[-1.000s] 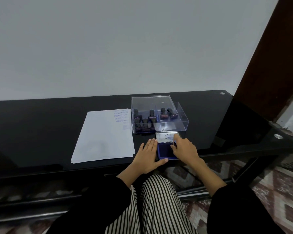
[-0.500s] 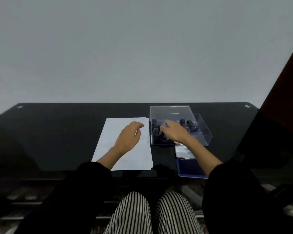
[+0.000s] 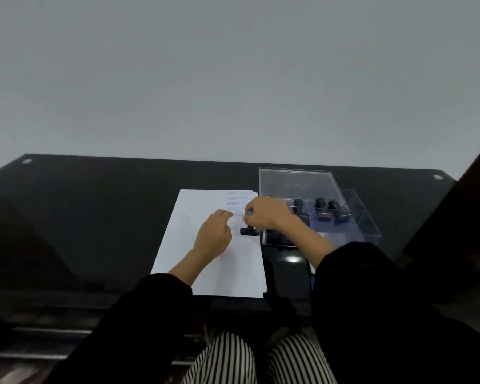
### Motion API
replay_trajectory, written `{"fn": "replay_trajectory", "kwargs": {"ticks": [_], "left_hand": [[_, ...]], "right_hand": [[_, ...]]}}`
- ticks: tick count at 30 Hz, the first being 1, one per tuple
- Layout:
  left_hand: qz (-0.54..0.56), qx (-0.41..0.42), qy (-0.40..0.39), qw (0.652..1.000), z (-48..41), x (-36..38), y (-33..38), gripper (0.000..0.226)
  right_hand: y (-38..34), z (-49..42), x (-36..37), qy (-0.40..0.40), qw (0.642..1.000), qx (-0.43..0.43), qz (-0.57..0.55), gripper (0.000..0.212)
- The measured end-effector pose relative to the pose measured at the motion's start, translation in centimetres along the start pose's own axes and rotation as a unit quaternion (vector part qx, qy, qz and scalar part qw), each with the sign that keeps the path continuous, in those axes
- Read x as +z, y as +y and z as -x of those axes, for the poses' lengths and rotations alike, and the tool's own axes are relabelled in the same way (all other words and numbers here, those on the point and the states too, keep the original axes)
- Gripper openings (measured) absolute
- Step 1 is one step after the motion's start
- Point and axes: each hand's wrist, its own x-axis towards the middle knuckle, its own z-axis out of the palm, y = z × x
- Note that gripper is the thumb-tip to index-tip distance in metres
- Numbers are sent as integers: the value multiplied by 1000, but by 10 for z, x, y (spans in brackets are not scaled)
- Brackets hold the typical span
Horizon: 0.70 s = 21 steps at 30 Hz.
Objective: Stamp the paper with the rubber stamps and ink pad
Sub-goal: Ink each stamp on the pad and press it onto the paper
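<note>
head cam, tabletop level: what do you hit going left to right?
Bare black table → white paper → left hand resting on it → rubber stamp held on the paper by the right hand → clear plastic box holding more stamps.

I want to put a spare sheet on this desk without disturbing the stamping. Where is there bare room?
The black desk is bare left of the paper, out to its left edge. Right of the paper it is crowded: the clear stamp box, and the right hand gripping a stamp beside the left hand.
</note>
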Motion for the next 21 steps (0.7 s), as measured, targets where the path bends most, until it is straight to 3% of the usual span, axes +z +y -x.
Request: {"fn": "replay_trajectory", "kwargs": {"ticks": [8,16,21], "left_hand": [[-129,5,-40,991,-6,27,-16,45],[-164,16,-41,985,-1,35,-19,48],[-179,16,-42,983,-1,36,-19,49]], "right_hand": [[-6,-9,11,-1,998,-8,61,29],[-9,-9,13,23,992,-16,121,10],[-12,-9,13,12,990,-3,140,16]]}}
